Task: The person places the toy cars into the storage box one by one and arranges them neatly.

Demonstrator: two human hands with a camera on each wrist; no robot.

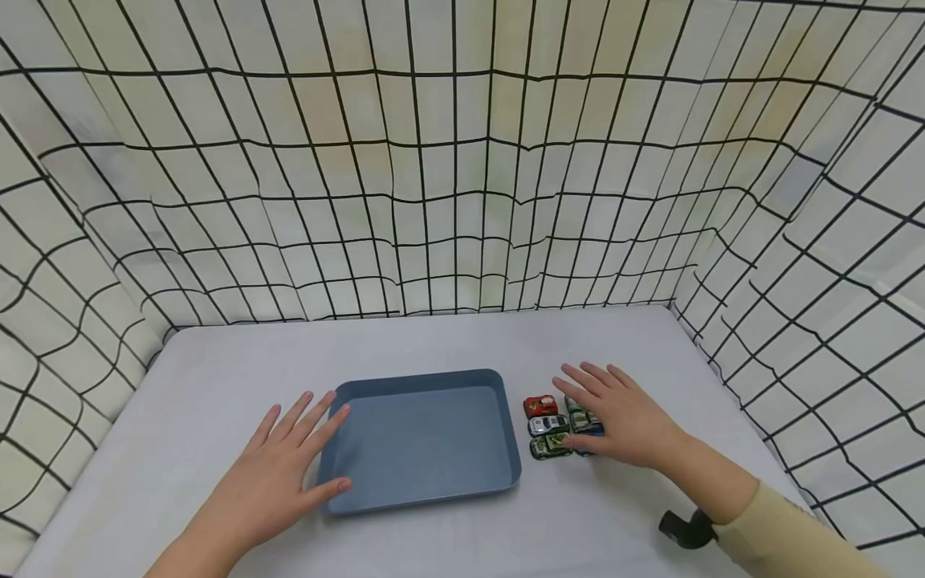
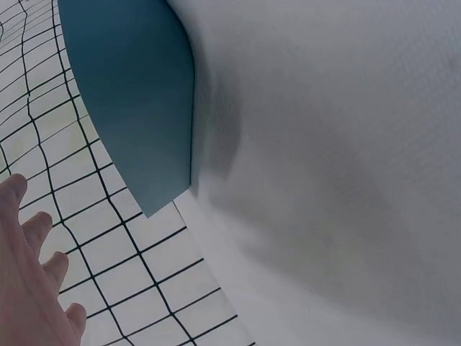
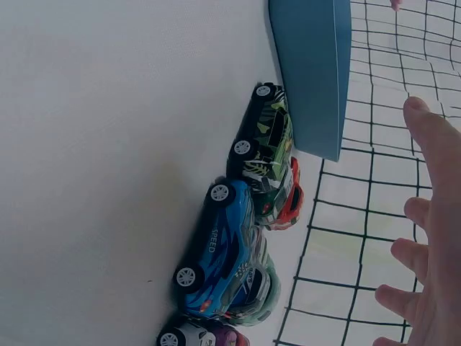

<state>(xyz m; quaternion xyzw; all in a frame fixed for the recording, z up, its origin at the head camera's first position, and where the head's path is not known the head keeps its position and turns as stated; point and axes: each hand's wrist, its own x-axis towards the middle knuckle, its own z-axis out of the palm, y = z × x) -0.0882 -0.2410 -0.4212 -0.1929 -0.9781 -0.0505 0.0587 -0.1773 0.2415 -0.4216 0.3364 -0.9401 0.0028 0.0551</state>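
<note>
Hovering: left hand [image 1: 278, 474] and right hand [image 1: 625, 417], fingers spread wide on both. Blue tray [image 1: 426, 441] sits on table [image 1: 578, 337] between them, just right of the left hand. Toy cars [image 1: 547, 425] bunch by the right hand: red car [image 1: 540, 406] just left of its fingers, blue car [image 3: 215, 252] partly hidden by it in head view.

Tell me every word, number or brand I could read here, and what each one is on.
"SPEED": on the side of the blue toy car, in the right wrist view.
Too small to read: other markings on that car, and those on the red car and silver car.
None visible: the blue tray.
</note>
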